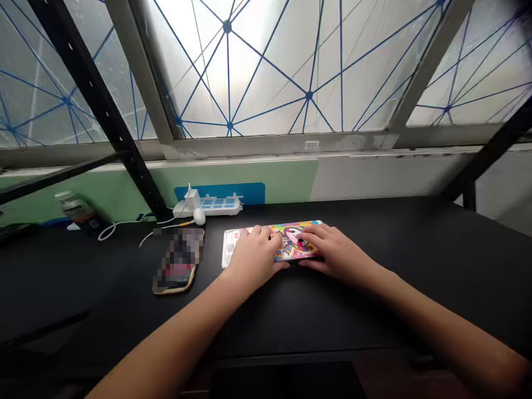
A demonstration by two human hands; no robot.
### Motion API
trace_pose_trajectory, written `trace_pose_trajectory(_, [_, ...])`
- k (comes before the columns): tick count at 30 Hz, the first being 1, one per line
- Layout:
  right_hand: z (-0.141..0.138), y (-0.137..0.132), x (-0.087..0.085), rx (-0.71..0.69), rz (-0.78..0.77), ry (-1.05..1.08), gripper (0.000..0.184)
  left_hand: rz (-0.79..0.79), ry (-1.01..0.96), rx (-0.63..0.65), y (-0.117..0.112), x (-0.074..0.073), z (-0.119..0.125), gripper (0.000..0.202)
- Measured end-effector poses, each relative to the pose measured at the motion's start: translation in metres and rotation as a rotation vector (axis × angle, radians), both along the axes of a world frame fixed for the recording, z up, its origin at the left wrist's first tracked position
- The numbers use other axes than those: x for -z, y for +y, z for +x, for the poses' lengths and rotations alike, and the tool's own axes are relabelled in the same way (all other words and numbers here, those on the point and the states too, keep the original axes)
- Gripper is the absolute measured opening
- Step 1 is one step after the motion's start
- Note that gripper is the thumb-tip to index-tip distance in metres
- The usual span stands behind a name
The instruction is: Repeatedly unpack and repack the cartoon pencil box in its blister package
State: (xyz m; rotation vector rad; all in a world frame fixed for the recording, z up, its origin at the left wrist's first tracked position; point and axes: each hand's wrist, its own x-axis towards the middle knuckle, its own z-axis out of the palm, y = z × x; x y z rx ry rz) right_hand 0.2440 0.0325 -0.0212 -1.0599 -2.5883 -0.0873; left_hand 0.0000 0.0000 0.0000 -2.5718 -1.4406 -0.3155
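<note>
Apparently pinned under both hands: a flat, glossy packet (297, 241) printed with a cartoon unicorn, laid near the far edge of a black table (103, 288), its left end plain white. Left hand (253, 257) on the packet's left half, right hand (338, 252) on its right half, both palm down and open-looking, curved over the print, tips almost meeting at the middle. Firm grip or mere resting weight? Impossible to tell from this view, with the near edge hidden under the palms. Most likely trouble then: a sideways slide across the smooth tabletop from uneven pressure, or a crease in the thin packet from too hard a press. Just left of the packet, a phone (177, 260) in a gold-edged case, screen blurred out, close enough for a knock from a stray left wrist. Beyond it, a power strip (208, 206) with a white charger (192, 198) plugged in and a white cable (120, 228) trailing over the table, easy to snag. Farther left, a bottle (75, 208) near the wall, open to toppling if bumped.
</note>
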Motion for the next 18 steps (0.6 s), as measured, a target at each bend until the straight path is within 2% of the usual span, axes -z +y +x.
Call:
trace_pose_trajectory(5, [0.001,-0.003,0.002,-0.037,-0.062,0.037,0.061,-0.003,-0.029,0.014,0.005,0.007,-0.005,0.069])
trace_pose_trajectory(10, [-0.005,-0.007,0.005,-0.106,-0.127,-0.003,0.077,-0.026,-0.081,0.038,0.007,0.010,-0.002,0.072])
trace_pose_trajectory(13, [-0.005,-0.008,0.003,-0.140,-0.184,-0.054,0.077,-0.078,-0.136,0.037,0.008,0.007,-0.005,0.075])
trace_pose_trajectory(18, [0.001,-0.006,-0.006,-0.151,-0.263,-0.048,0.079,-0.251,-0.109,-0.026,0.019,0.004,-0.021,0.110])
